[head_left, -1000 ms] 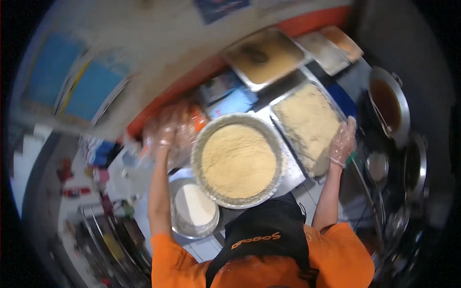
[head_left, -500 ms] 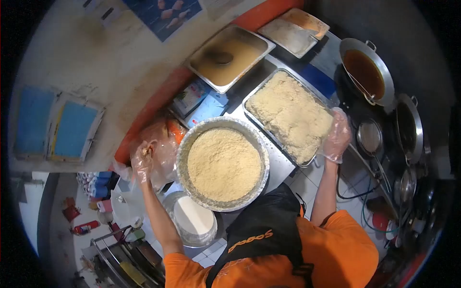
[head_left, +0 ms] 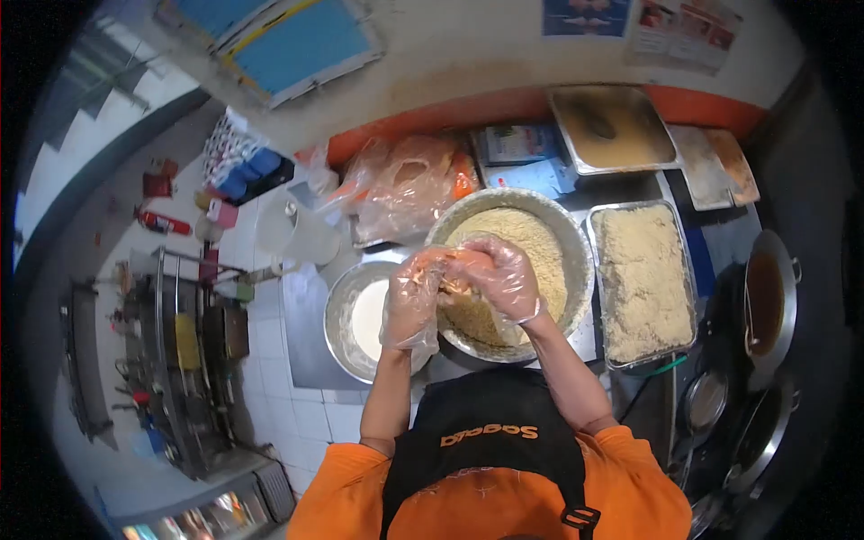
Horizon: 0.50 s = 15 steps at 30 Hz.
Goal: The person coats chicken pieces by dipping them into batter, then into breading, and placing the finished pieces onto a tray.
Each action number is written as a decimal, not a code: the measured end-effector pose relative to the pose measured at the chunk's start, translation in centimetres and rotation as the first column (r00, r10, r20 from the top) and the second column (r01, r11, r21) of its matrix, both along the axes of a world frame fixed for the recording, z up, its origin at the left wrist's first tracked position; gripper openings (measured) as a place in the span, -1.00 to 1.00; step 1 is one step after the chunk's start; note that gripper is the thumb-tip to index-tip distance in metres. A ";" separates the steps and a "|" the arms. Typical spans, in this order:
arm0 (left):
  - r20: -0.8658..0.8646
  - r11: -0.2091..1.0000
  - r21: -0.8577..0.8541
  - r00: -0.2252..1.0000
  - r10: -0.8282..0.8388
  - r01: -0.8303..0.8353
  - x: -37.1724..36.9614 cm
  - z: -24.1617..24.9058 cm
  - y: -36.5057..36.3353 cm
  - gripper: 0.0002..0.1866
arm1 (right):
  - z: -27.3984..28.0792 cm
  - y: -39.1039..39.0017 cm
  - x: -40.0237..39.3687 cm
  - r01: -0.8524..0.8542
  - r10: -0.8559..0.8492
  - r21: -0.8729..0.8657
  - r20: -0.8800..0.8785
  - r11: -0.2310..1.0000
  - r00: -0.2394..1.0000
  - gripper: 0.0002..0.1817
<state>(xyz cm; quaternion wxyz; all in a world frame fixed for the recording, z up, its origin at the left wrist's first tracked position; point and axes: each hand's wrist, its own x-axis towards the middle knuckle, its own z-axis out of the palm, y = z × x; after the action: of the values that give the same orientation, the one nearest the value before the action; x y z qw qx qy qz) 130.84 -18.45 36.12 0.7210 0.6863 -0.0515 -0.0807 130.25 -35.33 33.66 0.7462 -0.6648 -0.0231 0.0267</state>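
Both of my hands wear clear plastic gloves and meet over the left side of a large metal bowl (head_left: 576, 225) of pale crumbs (head_left: 526, 238). My left hand (head_left: 416, 292) has its fingers curled in; crumbs cling to its glove. Against it, the fingers of my right hand (head_left: 495, 274) are closed. What lies between them, if anything, is hidden by fingers and wrinkled plastic. Below my left hand is a smaller metal bowl (head_left: 337, 315) with white batter-like contents (head_left: 367, 315). A rectangular metal tray (head_left: 693, 306) heaped with crumbs stands right of the large bowl.
Behind the bowls lie clear plastic bags (head_left: 405, 184) with orange contents and blue boxes (head_left: 531, 162). A deep pan of tan liquid (head_left: 621, 148) stands against the wall. Woks (head_left: 765, 297) and a strainer (head_left: 705, 400) are on the right. A rack (head_left: 171, 333) stands left.
My hands have come together over the large bowl; the right left the tray's edge and the left came away from beside the plastic bags. The view has turned and shifted.
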 end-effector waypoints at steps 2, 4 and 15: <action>0.020 0.992 0.048 0.993 0.114 -0.114 -1.0 -0.2 1.0 -0.74 | 0.5 0.2 -0.3 0.010 -0.005 0.096 -0.054 0.995 0.999 -0.64; -0.137 0.986 -0.043 0.979 0.154 -0.162 -1.4 -1.4 2.2 -0.74 | 0.6 0.5 -0.6 -0.020 0.022 0.031 -0.086 0.999 0.996 -0.66; -0.189 0.974 -0.220 0.982 0.016 -0.058 -3.4 -1.8 6.0 -0.69 | -2.8 2.1 -0.3 0.051 0.045 0.212 -0.425 0.976 0.904 -0.26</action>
<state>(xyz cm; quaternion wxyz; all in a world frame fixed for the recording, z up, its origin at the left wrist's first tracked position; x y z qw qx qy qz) 127.46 -12.48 34.33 0.7971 0.5906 0.0200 -0.1244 129.94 -33.24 30.90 0.8016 -0.5569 0.1390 0.1675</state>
